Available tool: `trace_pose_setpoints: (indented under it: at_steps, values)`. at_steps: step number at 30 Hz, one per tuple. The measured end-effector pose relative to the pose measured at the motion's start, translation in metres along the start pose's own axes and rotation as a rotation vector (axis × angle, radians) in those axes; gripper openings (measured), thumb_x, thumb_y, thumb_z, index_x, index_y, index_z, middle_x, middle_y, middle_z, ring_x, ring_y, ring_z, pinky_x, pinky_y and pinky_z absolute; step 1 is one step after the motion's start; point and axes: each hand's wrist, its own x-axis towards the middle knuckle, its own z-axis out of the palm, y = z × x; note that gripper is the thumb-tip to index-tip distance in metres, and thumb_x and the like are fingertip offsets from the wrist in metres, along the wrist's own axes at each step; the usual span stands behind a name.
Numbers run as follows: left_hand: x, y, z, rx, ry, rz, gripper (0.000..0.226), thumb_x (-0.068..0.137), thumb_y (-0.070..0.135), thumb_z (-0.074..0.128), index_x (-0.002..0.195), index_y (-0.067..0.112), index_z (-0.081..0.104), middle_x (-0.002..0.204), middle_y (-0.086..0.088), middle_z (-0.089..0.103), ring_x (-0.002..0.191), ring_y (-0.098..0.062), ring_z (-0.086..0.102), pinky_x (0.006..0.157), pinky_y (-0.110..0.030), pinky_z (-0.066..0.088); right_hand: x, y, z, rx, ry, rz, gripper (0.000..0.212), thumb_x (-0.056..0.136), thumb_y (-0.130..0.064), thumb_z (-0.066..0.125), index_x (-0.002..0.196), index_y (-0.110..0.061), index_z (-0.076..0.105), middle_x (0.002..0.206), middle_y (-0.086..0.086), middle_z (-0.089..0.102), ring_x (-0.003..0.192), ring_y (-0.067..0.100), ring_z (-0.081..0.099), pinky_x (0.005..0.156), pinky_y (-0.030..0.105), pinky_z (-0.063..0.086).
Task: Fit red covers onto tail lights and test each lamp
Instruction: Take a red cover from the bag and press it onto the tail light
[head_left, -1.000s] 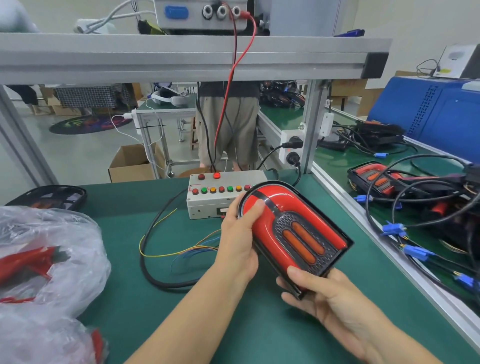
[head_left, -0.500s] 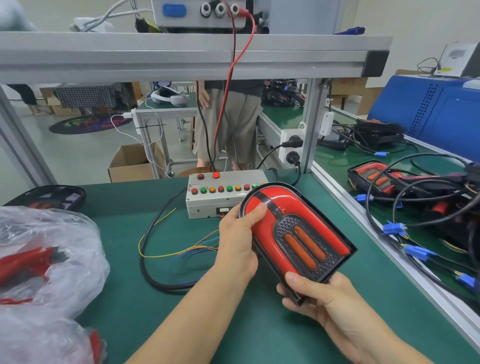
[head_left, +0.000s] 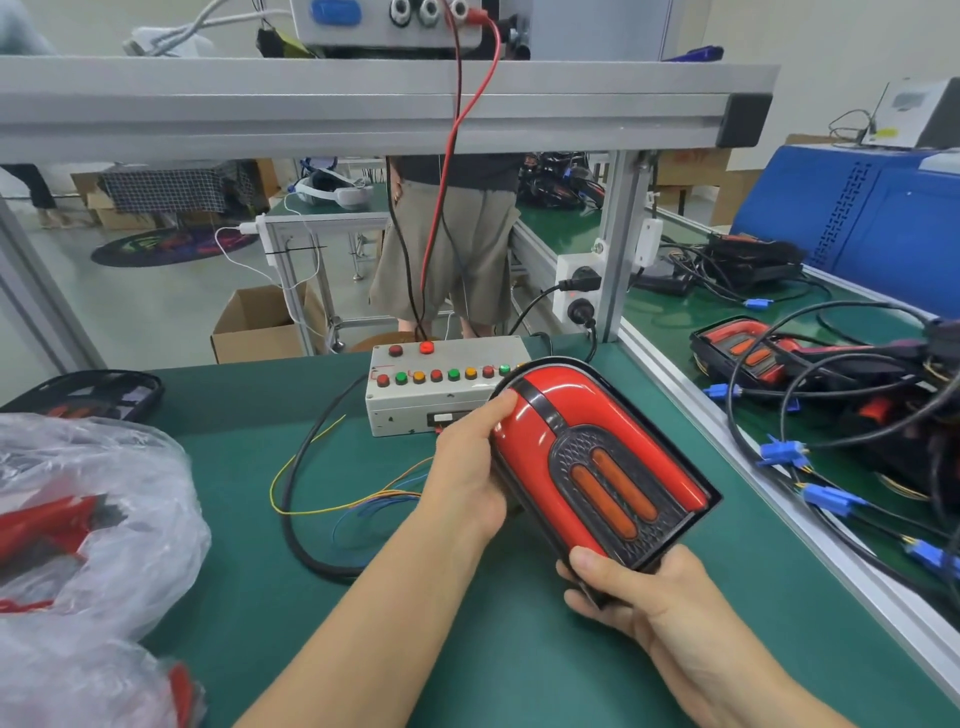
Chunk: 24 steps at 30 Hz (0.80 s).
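Both hands hold one tail light (head_left: 597, 457) above the green bench (head_left: 249, 597): the left hand (head_left: 467, 473) has its grip along the lamp's left edge, thumb laid on the red cover (head_left: 524, 415) near the rounded top, while the right hand (head_left: 639, 597) has its grip on the squared lower end, thumb on the black rim. Held tilted, the lamp faces up, its rounded end toward the test box (head_left: 431, 395) and its flat end toward the wearer. A glossy red cover fills the arch-shaped black housing; a black band crosses it near the top and runs down to a dark textured panel holding two orange oblong lenses side by side. Behind the lamp the grey test box carries rows of red, green and amber buttons, with thin coloured wires (head_left: 332, 499) and a black cable (head_left: 296, 525) lying on the bench beside it. A clear plastic bag (head_left: 78, 519) with red parts sits at left; another tail light (head_left: 743, 348) lies among cables on the neighbouring bench at right.
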Motion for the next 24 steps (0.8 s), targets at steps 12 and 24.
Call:
trace_pose_setpoints:
  at_steps: [12,24]
  values:
    - [-0.001,-0.007,0.002,0.077,0.141,0.107,0.009,0.083,0.012,0.066,0.074,0.012,0.065,0.072,-0.008,0.064,0.063,-0.02,0.06,0.061,-0.028,0.054,-0.006,0.003,-0.003,-0.016,0.041,-0.017,0.041,0.049,-0.015,0.083,0.089,-0.007,0.075,0.082,0.016,0.072,0.072,0.027,0.069,0.059,0.031,0.056]
    - [-0.01,0.002,-0.003,0.057,-0.102,0.117,0.035,0.082,0.006,0.065,0.117,0.011,0.062,0.104,-0.011,0.071,0.077,-0.019,0.069,0.061,-0.033,0.059,0.011,-0.053,-0.022,-0.286,0.25,-0.073,0.104,0.045,-0.06,0.08,0.138,-0.026,0.048,0.136,-0.004,0.058,0.12,0.013,0.056,0.106,0.037,0.034]
